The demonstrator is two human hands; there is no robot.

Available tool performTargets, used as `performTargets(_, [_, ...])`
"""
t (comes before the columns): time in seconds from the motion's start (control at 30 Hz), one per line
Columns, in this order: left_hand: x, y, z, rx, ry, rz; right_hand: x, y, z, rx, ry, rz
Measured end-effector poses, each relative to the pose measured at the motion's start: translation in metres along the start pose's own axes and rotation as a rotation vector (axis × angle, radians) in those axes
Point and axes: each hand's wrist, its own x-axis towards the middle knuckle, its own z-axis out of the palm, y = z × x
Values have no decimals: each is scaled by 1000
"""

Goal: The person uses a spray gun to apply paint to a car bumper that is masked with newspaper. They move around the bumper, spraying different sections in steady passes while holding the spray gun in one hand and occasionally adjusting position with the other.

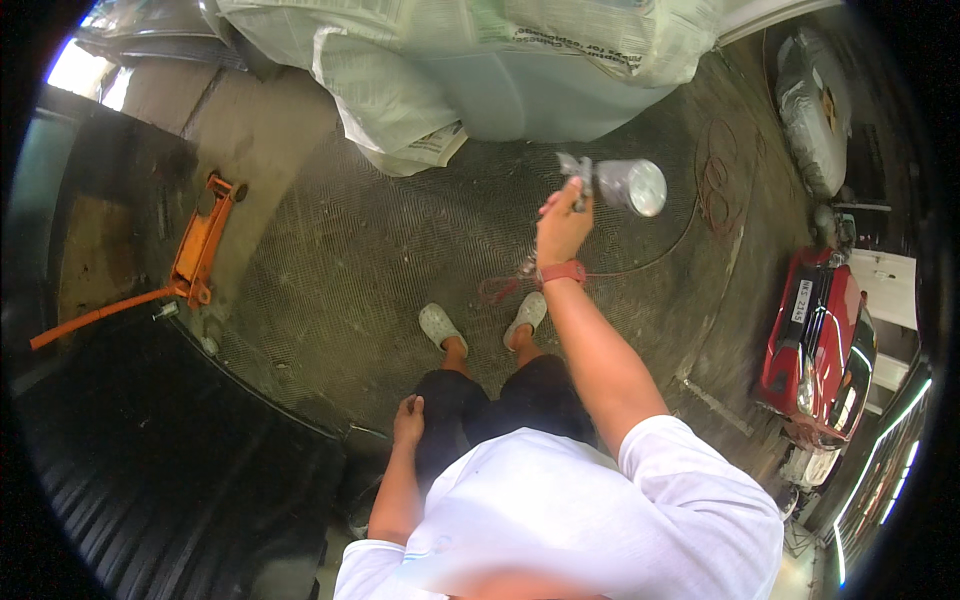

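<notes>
My right hand (pixel 562 225) is wrapped round a grey spray gun (pixel 582 178) held out in front of me, its metal cup (pixel 630 185) tilted sideways with the round end to the right; a red band is on that wrist. A thin hose (pixel 668 255) runs from near this hand across the floor into coils at the right. My left hand (pixel 408 420) hangs beside my dark shorts with fingers curled; whether anything is in it is hidden. Ahead of me stands a large pale panel (pixel 560 105) partly masked with newspaper (pixel 385 95).
An orange floor jack (pixel 195 255) lies at left on the textured floor (pixel 330 240), above a dark ribbed surface (pixel 150 470) at lower left. A red car (pixel 810 350) stands at right, with a pale covered object (pixel 810 110) beyond it.
</notes>
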Motion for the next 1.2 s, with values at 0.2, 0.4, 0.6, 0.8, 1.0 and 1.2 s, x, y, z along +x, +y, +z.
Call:
performTargets(0.2, [7,4,-9,-19,45,81,-18,-13,55,-210,-233,-123])
performTargets(0.4, [8,1,-12,-36,53,110,-36,-39,100,-333,-399,-180])
performTargets(0.6, [3,2,-10,56,53,96,-17,-19,91,-360,-192,-364])
performTargets(0.8, [0,-1,-21,109,51,90,-29,-34,45,-52,-15,-124])
performTargets(1.0, [4,15,-31,73,49,59,-15,-57,24,-2,-206,-56])
performTargets(1.2, [11,33,-39,132,57,143,26,-93,-19,68,-149,28])
